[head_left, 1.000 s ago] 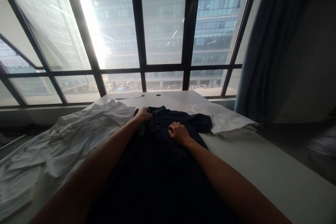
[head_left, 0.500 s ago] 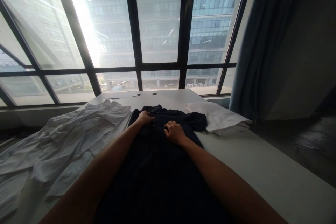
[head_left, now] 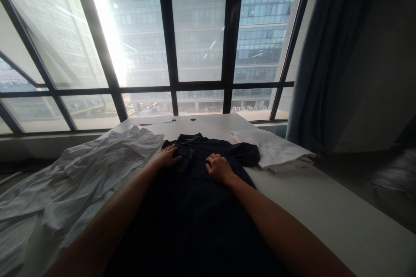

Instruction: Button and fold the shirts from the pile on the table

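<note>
A dark navy short-sleeved shirt (head_left: 195, 199) lies spread on the white table, its collar (head_left: 190, 137) toward the window. My left hand (head_left: 168, 156) rests flat on the shirt's upper left part, near the shoulder, with fingers spread and nothing gripped. On the right side of the chest lies my right hand (head_left: 219, 168), palm down, its fingers loosely bent against the fabric with no cloth visibly pinched. The right sleeve (head_left: 246, 152) stretches out beyond it. The lower part of the shirt is very dark, and its hem cannot be made out.
Rumpled white garments (head_left: 97, 169) cover the table's left side. A folded white cloth (head_left: 276, 147) lies at the right, by the sleeve. The white table (head_left: 325, 203) reaches toward large windows (head_left: 198, 34), and a blue-grey curtain (head_left: 312, 73) hangs at the right.
My left hand has let go of the shirt front near the collar and moved left, flattening onto the shoulder area. The right hand stays in place. The view has tilted slightly upward.
</note>
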Demonstrator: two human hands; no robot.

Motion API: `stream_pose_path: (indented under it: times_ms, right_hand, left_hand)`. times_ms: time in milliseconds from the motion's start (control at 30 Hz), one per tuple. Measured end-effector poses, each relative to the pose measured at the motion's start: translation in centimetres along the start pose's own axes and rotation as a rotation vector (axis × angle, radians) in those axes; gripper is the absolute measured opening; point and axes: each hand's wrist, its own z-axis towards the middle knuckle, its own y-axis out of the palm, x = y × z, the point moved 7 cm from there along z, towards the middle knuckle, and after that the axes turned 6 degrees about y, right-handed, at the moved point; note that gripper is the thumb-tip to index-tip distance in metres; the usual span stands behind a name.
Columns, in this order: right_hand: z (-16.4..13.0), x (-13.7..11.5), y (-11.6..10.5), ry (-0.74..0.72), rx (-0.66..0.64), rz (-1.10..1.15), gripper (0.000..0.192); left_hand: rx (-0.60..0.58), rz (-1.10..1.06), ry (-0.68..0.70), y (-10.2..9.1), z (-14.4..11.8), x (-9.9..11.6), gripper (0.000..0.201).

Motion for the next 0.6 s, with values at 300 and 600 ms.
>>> stream_pose_path:
  times_ms: [300,600]
  right_hand:
    - [2.0,-2.4,-0.6,-0.115,-0.019,-0.12,0.042]
    - [6.5,-7.8,0.2,-0.371,-0.036,-0.173,0.039]
  left_hand:
    - [0.071,-0.092,0.113,0.8,-0.2,-0.3,0.065]
    - [0.309,-0.143,-0.125,0.1,1.1,-5.0,0.057]
